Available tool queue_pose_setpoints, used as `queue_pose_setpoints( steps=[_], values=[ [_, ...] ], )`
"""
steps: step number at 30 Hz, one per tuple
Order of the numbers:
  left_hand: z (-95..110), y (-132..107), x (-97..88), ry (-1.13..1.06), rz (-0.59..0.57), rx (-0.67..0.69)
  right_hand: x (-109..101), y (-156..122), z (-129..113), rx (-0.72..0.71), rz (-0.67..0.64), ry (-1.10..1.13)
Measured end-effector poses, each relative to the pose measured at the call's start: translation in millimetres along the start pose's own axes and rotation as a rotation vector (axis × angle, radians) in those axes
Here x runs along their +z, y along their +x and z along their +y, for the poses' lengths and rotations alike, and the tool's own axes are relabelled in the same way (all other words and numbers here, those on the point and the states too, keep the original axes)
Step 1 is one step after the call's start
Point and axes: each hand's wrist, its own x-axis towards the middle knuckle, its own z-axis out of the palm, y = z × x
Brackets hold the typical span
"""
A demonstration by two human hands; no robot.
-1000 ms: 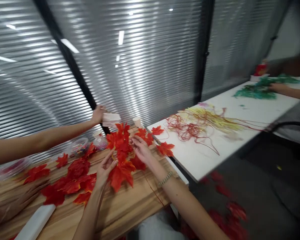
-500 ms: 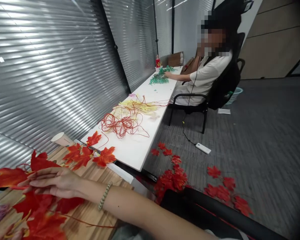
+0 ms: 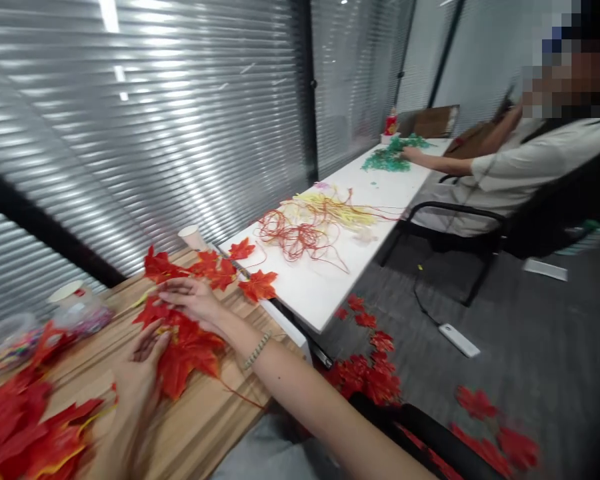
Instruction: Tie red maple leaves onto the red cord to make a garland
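At about 8 o'clock in the view, the left hand (image 3: pixel 139 365) is seen blurred, fingers extended and loosely spread, its fingertips laid against the lower edge of a cluster of red maple leaves (image 3: pixel 183 340). The cluster is spread on the wooden table (image 3: pixel 215 420), its long axis running from 7 o'clock up toward 1 o'clock, with a thin stem trailed out toward 4 o'clock. The right hand (image 3: pixel 193 301) is laid flat on the upper part of the same cluster, fingers stretched nearly straight and pointed toward 9 o'clock; nothing is pinched between them as far as can be told. A beaded bracelet (image 3: pixel 257 351) is worn on the right wrist.

At 8 o'clock, by the frame edge, a pile of red leaves (image 3: pixel 20 427) is heaped. Beyond the hands, more loose leaves (image 3: pixel 215 265) are scattered toward 12 o'clock, and a paper cup (image 3: pixel 192 236) is stood near the blinds.

On the adjoining white table (image 3: pixel 320 290), a tangle of red wire (image 3: pixel 293 233) and yellow strands (image 3: pixel 330 210) is laid. Fallen leaves (image 3: pixel 365 373) are strewn on the floor at 4 o'clock.

Farthest, at 1 o'clock, a seated person (image 3: pixel 520 170) is seen with a hand on green material (image 3: pixel 390 155).
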Motion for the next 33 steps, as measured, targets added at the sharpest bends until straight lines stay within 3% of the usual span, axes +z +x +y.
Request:
queue_pose_setpoints(
  steps=[4,11,21,27,33],
  values=[
    [5.3,0.8,-15.7,-0.160,0.102,-0.049,-0.9,-2.5,7.6,0.002,0.001,-0.232],
    [4.9,5.5,-27.2,-0.222,0.037,0.011,1.8,-16.3,14.5,0.009,-0.075,-0.386],
    [1.5,8.1,-31.3,-0.179,0.055,0.058,7.2,-21.9,12.5,-0.062,-0.125,-0.525],
    [-3.4,8.0,-30.9,-0.180,-0.012,0.060,3.2,-21.2,18.7,-0.103,-0.138,-0.610],
    [-2.6,8.0,-30.7,-0.213,0.049,0.043,1.5,-21.7,22.1,-0.102,-0.174,-0.673]
  ],
)
